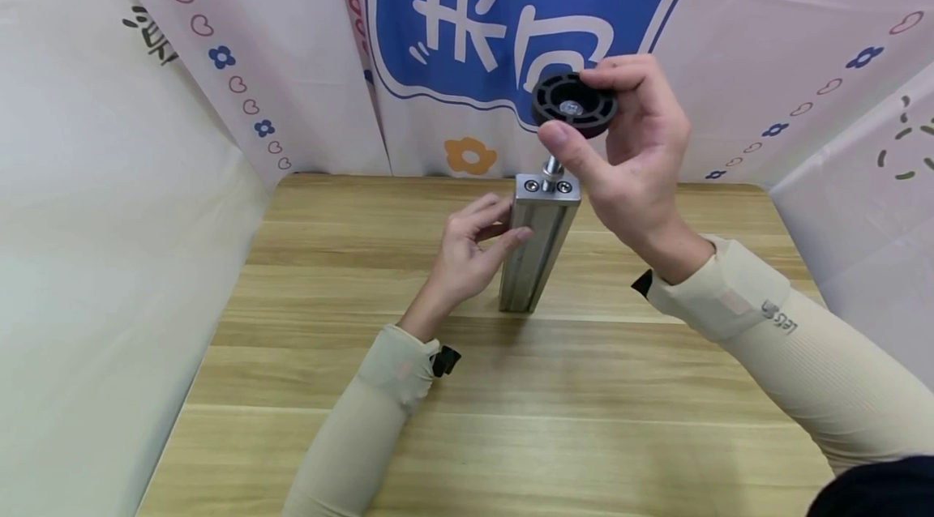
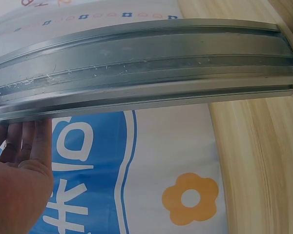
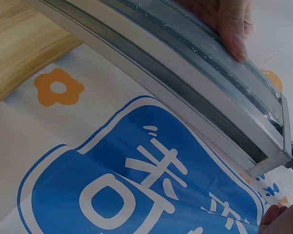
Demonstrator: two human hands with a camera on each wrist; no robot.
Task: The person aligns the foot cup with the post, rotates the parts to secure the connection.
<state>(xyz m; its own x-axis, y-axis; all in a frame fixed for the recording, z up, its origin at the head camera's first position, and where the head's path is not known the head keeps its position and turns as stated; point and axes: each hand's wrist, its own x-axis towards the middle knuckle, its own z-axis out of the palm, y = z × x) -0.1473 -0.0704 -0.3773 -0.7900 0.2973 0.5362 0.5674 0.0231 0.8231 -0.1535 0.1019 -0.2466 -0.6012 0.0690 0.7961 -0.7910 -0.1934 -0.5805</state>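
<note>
Black disc [image 1: 572, 91], underside hidden, pinched by right hand [image 1: 644, 154]; left hand [image 1: 470, 254] grips metal post [image 1: 537, 251].

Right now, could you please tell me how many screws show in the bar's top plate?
2, in the top plate of the bar: one screw left of the stem, another screw right of it in the head view. The stem might hide more.

I'm seeing bare metal on the post [image 1: 534, 254], satin w/ specks; disc [image 1: 584, 126] looks matt plastic; tabletop [image 1: 584, 395] smooth wood-grain; backdrop [image 1: 409, 132] creased cloth, sl. sheen; sleeves [image 1: 820, 363] matt fabric.
</note>
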